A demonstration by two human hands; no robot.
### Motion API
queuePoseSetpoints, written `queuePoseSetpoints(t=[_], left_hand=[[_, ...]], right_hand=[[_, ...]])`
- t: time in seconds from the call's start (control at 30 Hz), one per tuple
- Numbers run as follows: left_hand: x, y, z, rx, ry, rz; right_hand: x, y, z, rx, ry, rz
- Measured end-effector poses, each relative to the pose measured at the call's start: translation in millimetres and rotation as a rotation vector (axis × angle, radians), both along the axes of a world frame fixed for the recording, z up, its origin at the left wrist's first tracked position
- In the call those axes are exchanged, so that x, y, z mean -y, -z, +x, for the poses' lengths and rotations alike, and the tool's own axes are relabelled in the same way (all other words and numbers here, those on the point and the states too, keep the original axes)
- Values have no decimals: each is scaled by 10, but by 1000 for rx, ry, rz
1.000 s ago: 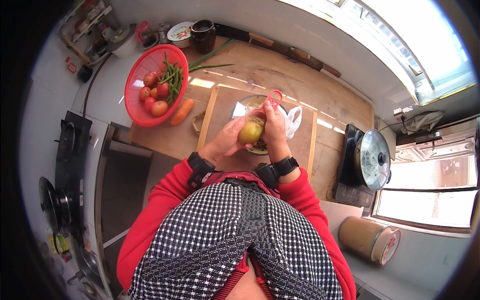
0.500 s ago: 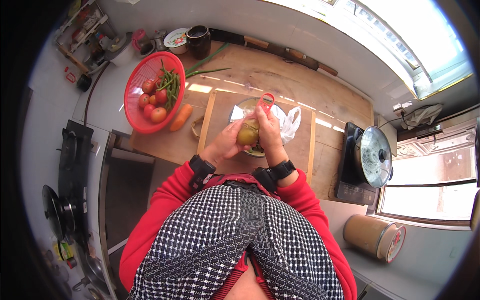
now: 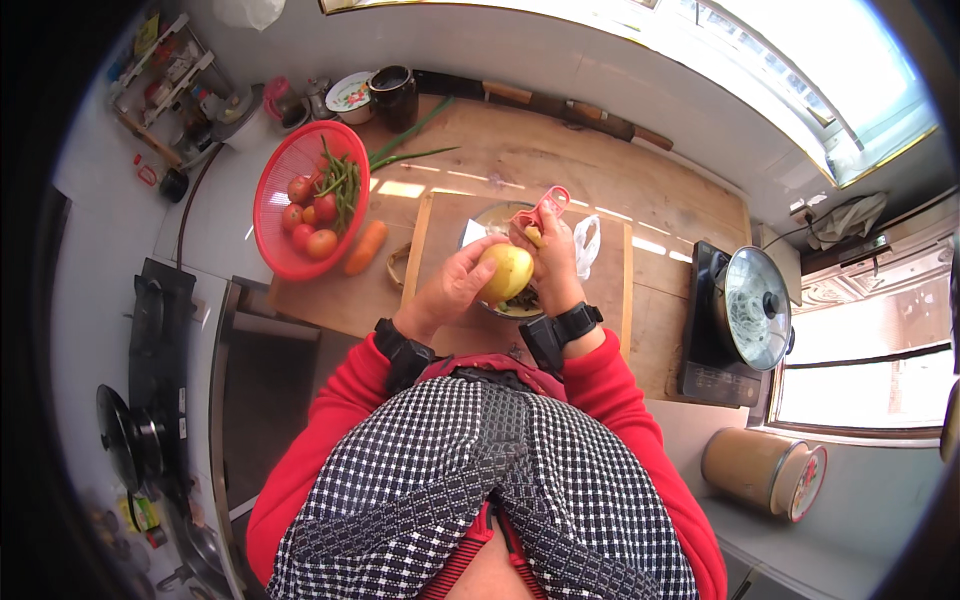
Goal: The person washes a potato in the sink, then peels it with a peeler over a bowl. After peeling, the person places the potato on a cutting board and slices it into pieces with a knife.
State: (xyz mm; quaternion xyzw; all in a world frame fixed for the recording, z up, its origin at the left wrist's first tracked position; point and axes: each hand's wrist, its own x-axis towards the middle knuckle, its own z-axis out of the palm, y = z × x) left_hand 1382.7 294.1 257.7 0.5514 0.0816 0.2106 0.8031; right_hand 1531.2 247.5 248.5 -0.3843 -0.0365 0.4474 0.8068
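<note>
While daylight came through the window, the person held a partly peeled potato above a bowl in front of the body. The fingers of the left hand were curled around the potato's left side. Just beside it, the right hand had its fingers wrapped round a red peeler, the loop end pointing away from the body, with a strip of peel near the thumb. Whether the blade touched the potato, I could not tell. The bowl sat on a board on the tabletop, a white bag near its right edge. Left of the board lay a carrot, next to a red basket of tomatoes and green beans. Over on the right, a lidded pan stood on a black hob.
</note>
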Motion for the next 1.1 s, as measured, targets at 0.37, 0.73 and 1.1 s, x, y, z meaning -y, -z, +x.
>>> queuePoseSetpoints(t=[0.37,0.73,1.1], left_hand=[[-94,127,58,-112,2,-563],[-96,67,11,11,76,-467],[-75,255,143,15,41,-767]], right_hand=[[90,-69,-1,327,-72,78],[34,131,131,166,-9,16],[109,-45,-149,607,-113,30]])
